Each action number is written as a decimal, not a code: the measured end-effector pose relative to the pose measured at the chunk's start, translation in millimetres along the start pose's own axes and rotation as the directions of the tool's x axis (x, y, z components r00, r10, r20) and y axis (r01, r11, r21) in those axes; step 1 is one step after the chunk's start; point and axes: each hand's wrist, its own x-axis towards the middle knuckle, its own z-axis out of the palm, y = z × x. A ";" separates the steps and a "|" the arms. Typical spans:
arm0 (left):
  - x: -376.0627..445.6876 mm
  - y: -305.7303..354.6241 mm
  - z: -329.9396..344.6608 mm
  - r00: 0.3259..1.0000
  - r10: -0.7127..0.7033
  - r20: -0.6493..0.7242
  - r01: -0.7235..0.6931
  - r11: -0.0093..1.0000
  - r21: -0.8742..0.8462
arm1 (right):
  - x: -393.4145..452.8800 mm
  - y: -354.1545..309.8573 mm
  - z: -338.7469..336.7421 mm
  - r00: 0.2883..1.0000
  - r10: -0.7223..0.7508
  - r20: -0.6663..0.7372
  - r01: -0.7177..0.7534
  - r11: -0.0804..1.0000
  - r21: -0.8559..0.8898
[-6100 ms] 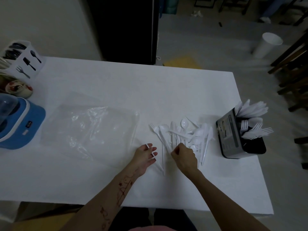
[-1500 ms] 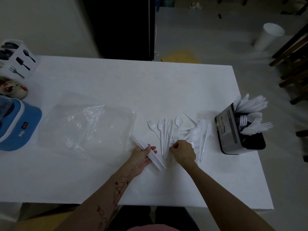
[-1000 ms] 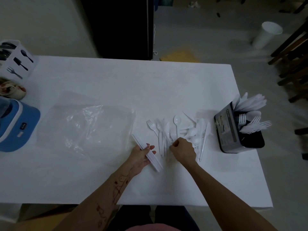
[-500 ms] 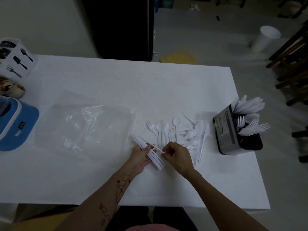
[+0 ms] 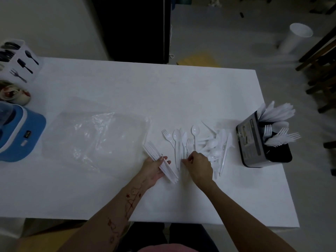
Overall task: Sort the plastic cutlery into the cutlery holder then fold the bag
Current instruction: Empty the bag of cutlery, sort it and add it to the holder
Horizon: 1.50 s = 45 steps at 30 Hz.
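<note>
Two bare forearms reach up from the bottom of the frame over the white surface (image 5: pixel 109 84). Just left of centre, the left hand (image 5: pixel 153 170) grips a bundle of white plastic knives (image 5: pixel 160 159), thumb over the top, the bundle slanting from upper left to lower right. Just right of it, the right hand (image 5: pixel 199 165) is curled knuckles-up at the near edge of the loose cutlery, fingertips (image 5: pixel 184 160) pinched at the handle ends; which piece it holds I cannot tell. Beyond the right hand lies the pile of cutlery (image 5: pixel 209 142): a fork (image 5: pixel 168 136) and a spoon (image 5: pixel 176 138) at its left side, another spoon (image 5: pixel 195 130) standing a little farther up, and overlapping pieces to the right that are hard to separate. Left of the pile, a clear plastic bag (image 5: pixel 94 139) lies flat and crinkled, its right edge just beside the knife bundle. At the right edge of the surface stands the black cutlery holder (image 5: pixel 254 144), with forks and other white pieces sticking out and leaning right. At the left edge sits a blue appliance (image 5: pixel 23 139), above it a small bowl (image 5: pixel 14 93), and in the upper left a white box printed with cutlery shapes (image 5: pixel 20 60). On the floor at upper right stands a white bin (image 5: pixel 296 38).
</note>
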 end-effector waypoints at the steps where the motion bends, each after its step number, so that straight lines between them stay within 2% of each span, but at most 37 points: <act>1: -0.1 -0.2 -0.5 1.000 -0.002 0.005 0.002 1.000 0.000 | 0.0 -2.3 -0.2 0.999 0.022 0.024 -0.022 0.999 -0.035; 7: -3.1 0.7 2.7 0.999 0.000 0.046 0.000 1.000 0.001 | 4.7 -10.8 -2.4 0.990 0.134 0.042 -0.131 0.990 -0.051; 12: -2.8 3.8 3.5 1.000 0.009 0.010 -0.009 1.000 0.004 | 7.7 -9.0 -7.1 0.996 0.093 -0.016 -0.094 0.989 -0.112; 17: -4.7 3.5 2.4 1.000 0.003 -0.013 -0.003 1.000 0.016 | 3.1 -6.9 -6.6 0.997 -0.062 -0.039 0.053 0.981 -0.186; 28: -10.6 2.5 5.2 1.000 0.012 -0.002 -0.012 0.996 0.094 | 5.4 -11.2 -14.7 1.000 -0.017 -0.013 0.013 0.957 -0.289; 34: -11.7 2.1 14.0 1.000 0.003 0.007 -0.004 0.996 0.085 | 2.3 2.1 -19.7 0.999 -0.011 0.031 0.015 0.993 -0.117; 36: -11.6 1.3 16.4 1.000 0.000 0.005 0.000 0.996 0.087 | 1.8 5.6 -20.5 0.999 -0.022 0.042 0.022 1.000 -0.005; 40: -12.3 0.8 19.3 1.000 -0.003 0.001 0.002 0.996 0.088 | 0.7 11.6 -21.1 0.997 0.056 0.043 -0.066 0.964 0.257; 45: -13.4 0.9 20.2 1.000 -0.006 0.010 0.005 0.996 0.093 | -0.4 15.3 -22.0 0.995 0.099 -0.012 -0.088 0.930 0.356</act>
